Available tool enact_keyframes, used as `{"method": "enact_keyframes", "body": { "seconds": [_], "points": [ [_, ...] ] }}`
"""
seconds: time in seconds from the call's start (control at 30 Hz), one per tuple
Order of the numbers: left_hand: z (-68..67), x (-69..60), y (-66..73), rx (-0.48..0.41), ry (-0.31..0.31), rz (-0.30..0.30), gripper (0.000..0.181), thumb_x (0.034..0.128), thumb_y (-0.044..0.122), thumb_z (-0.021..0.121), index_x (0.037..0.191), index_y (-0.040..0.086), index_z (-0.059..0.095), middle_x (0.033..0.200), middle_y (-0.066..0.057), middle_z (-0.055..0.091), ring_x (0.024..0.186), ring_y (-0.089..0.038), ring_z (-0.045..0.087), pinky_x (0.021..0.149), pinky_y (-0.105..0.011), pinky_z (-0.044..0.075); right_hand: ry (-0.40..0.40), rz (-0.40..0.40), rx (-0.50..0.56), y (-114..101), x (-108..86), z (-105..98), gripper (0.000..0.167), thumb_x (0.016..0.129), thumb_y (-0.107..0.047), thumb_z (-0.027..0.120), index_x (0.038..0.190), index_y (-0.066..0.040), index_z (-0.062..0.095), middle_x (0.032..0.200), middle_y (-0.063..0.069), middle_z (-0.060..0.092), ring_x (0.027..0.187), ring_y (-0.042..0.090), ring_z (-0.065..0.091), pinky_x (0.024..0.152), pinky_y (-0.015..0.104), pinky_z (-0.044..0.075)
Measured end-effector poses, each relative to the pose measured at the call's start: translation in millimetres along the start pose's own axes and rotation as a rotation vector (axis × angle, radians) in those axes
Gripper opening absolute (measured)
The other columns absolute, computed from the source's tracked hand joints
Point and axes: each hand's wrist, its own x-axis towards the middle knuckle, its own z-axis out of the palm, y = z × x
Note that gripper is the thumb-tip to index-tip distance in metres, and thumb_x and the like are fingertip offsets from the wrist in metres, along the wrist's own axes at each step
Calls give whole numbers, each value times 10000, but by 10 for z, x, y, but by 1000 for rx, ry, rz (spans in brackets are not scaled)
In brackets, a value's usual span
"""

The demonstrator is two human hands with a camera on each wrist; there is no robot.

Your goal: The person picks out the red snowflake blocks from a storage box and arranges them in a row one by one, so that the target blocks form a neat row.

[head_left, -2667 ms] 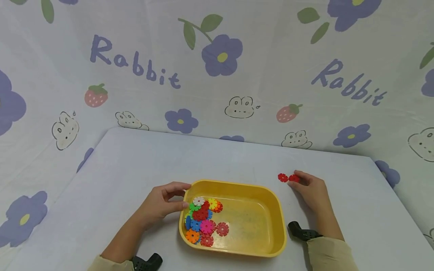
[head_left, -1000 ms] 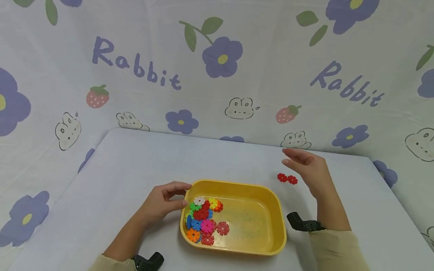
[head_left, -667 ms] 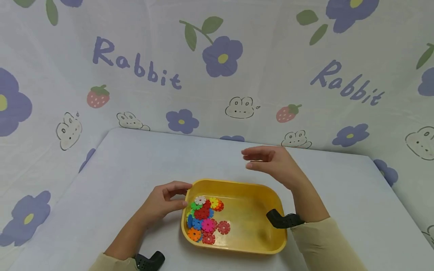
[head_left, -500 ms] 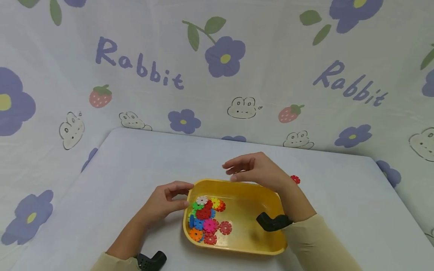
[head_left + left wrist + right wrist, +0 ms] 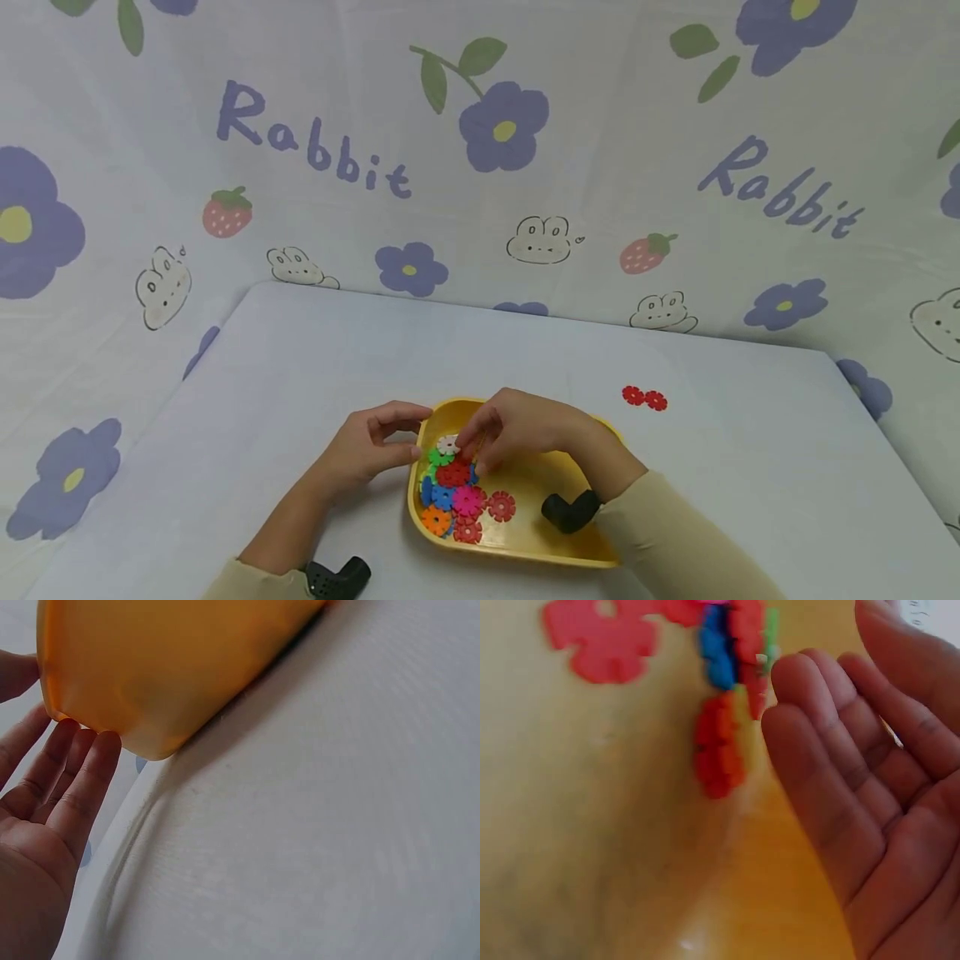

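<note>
My left hand (image 5: 367, 446) rests its fingertips against the left end of a yellow plastic tray (image 5: 525, 558). The left wrist view shows its fingers (image 5: 82, 787) fairly straight, touching the tray wall (image 5: 165, 667). Over the tray's left part, my right hand (image 5: 525, 429) reaches down at a heap of colourful snowflake building discs, with a red disc (image 5: 453, 475) and a white disc (image 5: 448, 445) close to its fingertips. In the right wrist view the fingers (image 5: 825, 787) are loosely bent beside orange discs (image 5: 720, 746) and hold nothing visible. Part of the tray is hidden under the right arm.
Two red discs (image 5: 644, 398) lie joined or touching on the white table (image 5: 360, 350), right of and behind the tray. A single reddish disc (image 5: 501, 506) lies at the heap's right side. A patterned cloth (image 5: 315, 225) hangs behind the table.
My right hand has let go of the two red discs, swung left across the tray's back side and lowered into the tray by the heap. The left hand stays at the tray's end.
</note>
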Motion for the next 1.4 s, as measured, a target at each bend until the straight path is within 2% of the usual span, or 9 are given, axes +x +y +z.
{"method": "enact_keyframes", "body": {
  "seconds": [0.13, 0.33, 0.47, 0.7, 0.87, 1.1, 1.23, 1.4],
  "points": [
    [9, -3, 9, 0, 5, -14, 419, 857, 74, 725, 1266, 72, 636, 1289, -129, 629, 1185, -326, 585, 911, -228, 543, -3, 32, -105, 33, 42, 51, 256, 807, -151, 808, 1055, -157, 747, 817, -32, 702, 755, 109, 621, 709, 245, 525],
    [8, -5, 14, 10, 10, -22, 417, 859, 87, 729, 1265, 79, 637, 1288, -122, 629, 1183, -322, 585, 911, -232, 544, -27, 32, -122, 57, 96, 110, 264, 805, -151, 812, 1055, -207, 744, 698, -15, 613, 644, 95, 533, 607, 218, 444],
    [5, -1, 9, 18, 13, -27, 410, 862, 99, 732, 1262, 96, 643, 1290, -108, 629, 1186, -310, 586, 925, -229, 537, -56, 8, -135, 51, 122, 132, 255, 807, -126, 808, 1035, -228, 758, 670, -19, 578, 625, 89, 506, 590, 202, 417],
    [8, 8, 20, 25, 20, -23, 398, 866, 108, 733, 1255, 107, 648, 1294, -99, 625, 1188, -306, 586, 931, -229, 534, -65, -44, -226, 40, 166, 147, 381, 790, -37, 797, 1116, -231, 757, 686, -68, 555, 627, 70, 481, 563, 176, 399],
    [13, 17, 28, 26, 22, -19, 399, 864, 116, 739, 1253, 99, 649, 1293, -102, 627, 1183, -307, 588, 926, -230, 537, -43, -52, -258, 34, 176, 160, 327, 828, -71, 771, 1118, -221, 756, 687, -69, 539, 626, 72, 460, 556, 180, 371],
    [17, 24, 27, 15, 12, -9, 398, 867, 104, 735, 1255, 91, 645, 1298, -111, 622, 1182, -316, 586, 921, -222, 536, -20, -77, -213, 43, 164, 151, 192, 914, -237, 704, 1093, -204, 765, 923, -128, 715, 776, 28, 573, 704, 170, 499],
    [15, 24, 20, 23, 10, -8, 397, 873, 103, 728, 1260, 93, 643, 1297, -108, 623, 1182, -313, 587, 921, -223, 537, -11, -107, -166, 45, 166, 143, 157, 937, -229, 674, 1048, -187, 776, 926, -91, 742, 781, 30, 597, 720, 179, 516],
    [15, 23, 20, 33, 13, -8, 397, 874, 109, 729, 1260, 93, 642, 1293, -106, 626, 1185, -312, 587, 932, -231, 534, -2, -159, -127, 33, 163, 126, 128, 928, -215, 686, 1009, -201, 784, 924, -106, 718, 798, 52, 569, 701, 186, 492]
  ]
}}
